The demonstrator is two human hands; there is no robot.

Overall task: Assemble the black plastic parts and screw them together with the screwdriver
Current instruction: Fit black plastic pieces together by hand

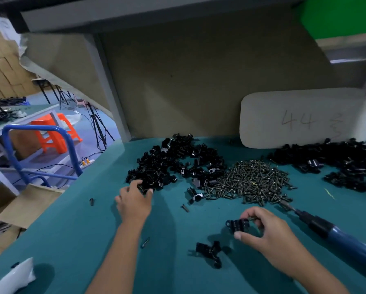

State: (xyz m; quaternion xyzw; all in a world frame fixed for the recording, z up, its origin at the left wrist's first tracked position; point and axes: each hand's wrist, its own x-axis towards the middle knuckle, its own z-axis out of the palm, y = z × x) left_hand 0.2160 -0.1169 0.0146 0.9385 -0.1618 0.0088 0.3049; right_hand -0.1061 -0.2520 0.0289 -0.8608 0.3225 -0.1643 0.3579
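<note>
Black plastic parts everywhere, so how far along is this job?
Done, it seems: one joined piece lying near the front of the table. In hand: the right hand holds a black part, while the left hand reaches into the parts pile. Left: that pile, the screws, and the screwdriver lying idle.

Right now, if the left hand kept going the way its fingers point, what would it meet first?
The left hand already touches the near edge of the pile of black plastic parts; going on would push deeper into it.
</note>
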